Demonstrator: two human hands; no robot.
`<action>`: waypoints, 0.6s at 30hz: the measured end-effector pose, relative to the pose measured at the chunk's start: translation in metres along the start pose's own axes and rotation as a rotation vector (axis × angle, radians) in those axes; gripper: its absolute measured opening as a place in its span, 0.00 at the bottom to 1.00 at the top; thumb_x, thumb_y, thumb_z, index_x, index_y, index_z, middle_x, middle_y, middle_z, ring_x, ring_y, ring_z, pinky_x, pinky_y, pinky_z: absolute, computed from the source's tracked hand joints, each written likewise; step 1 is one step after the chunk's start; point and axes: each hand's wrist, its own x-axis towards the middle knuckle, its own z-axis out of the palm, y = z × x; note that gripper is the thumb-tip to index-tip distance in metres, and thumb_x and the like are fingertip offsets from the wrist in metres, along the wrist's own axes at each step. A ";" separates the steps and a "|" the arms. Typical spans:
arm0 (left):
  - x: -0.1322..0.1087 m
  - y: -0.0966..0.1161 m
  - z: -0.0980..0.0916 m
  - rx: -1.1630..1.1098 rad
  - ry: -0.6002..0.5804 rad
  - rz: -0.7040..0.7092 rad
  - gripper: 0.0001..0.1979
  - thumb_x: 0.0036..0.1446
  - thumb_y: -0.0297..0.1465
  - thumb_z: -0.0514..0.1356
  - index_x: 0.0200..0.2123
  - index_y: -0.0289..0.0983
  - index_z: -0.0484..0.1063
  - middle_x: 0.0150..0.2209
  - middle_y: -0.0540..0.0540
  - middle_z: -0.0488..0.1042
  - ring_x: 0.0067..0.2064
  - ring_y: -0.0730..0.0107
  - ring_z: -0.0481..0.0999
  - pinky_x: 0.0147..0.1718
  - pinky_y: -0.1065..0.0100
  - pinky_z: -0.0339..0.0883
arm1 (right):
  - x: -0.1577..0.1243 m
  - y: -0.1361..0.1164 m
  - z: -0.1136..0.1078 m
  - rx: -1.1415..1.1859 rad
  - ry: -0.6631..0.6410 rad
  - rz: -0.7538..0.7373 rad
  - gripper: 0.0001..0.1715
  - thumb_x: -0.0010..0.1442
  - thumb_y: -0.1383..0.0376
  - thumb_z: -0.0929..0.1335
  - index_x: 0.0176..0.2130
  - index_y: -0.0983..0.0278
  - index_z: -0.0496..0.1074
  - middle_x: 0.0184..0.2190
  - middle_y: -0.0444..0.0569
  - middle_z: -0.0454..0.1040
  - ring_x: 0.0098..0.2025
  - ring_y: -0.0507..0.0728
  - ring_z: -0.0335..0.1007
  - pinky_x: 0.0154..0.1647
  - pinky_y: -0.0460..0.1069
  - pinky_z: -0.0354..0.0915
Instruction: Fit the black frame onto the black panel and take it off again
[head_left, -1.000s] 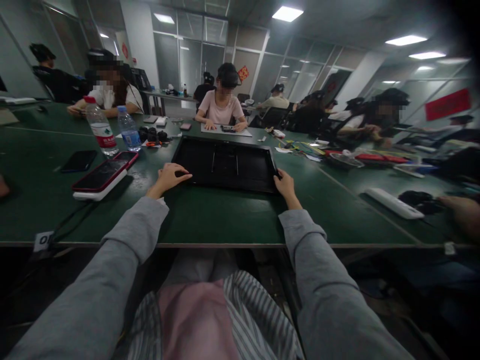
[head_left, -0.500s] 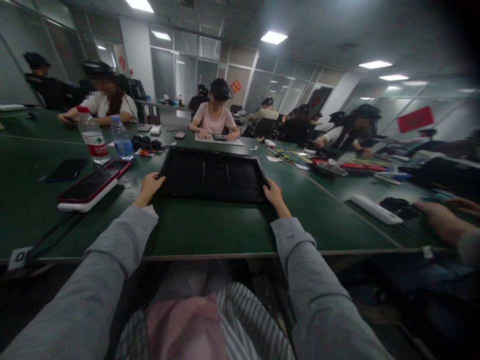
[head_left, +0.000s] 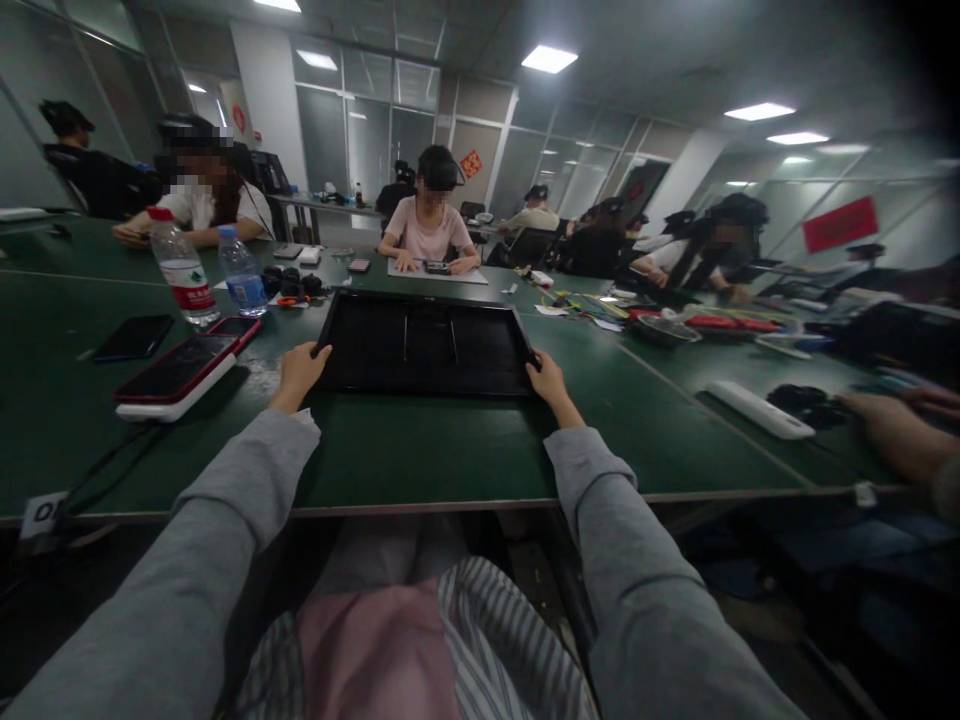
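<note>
where tray (head_left: 429, 347) edges (head_left: 522, 332), hands (head_left: 299, 376) (head_left: 550, 378) (room nearside)

A bare strip of the green-topped desk (head_left: 435, 450) runs from its near edge up to the shallow black rectangular tray (head_left: 367, 350). Anyone reaching left would meet a flat white block (head_left: 180, 402) under a red-cased phone (head_left: 176, 368), then a clear blue-capped bottle (head_left: 242, 280) and a clear red-capped bottle (head_left: 184, 272). Rightward, it's open to a long white bar (head_left: 757, 410).
</note>
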 end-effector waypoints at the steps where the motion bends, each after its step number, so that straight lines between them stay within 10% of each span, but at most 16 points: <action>1: 0.002 -0.002 0.001 -0.011 -0.006 -0.006 0.24 0.72 0.45 0.58 0.56 0.35 0.83 0.57 0.30 0.84 0.60 0.41 0.81 0.59 0.53 0.71 | -0.002 -0.005 -0.003 -0.008 0.007 0.003 0.38 0.65 0.57 0.68 0.70 0.68 0.71 0.64 0.67 0.77 0.67 0.72 0.74 0.74 0.72 0.64; 9: 0.011 -0.005 0.005 -0.124 0.000 -0.043 0.26 0.71 0.41 0.60 0.65 0.34 0.78 0.62 0.31 0.81 0.63 0.47 0.80 0.64 0.55 0.69 | -0.012 -0.032 -0.045 -0.166 0.475 -0.166 0.46 0.76 0.49 0.59 0.83 0.61 0.47 0.80 0.63 0.54 0.81 0.75 0.47 0.79 0.77 0.44; 18: 0.010 -0.007 0.002 -0.208 -0.040 -0.043 0.27 0.69 0.37 0.62 0.67 0.34 0.76 0.63 0.32 0.80 0.62 0.49 0.81 0.63 0.56 0.71 | 0.012 0.011 -0.011 0.069 0.092 0.023 0.54 0.68 0.47 0.67 0.81 0.64 0.53 0.61 0.63 0.79 0.57 0.67 0.79 0.66 0.68 0.72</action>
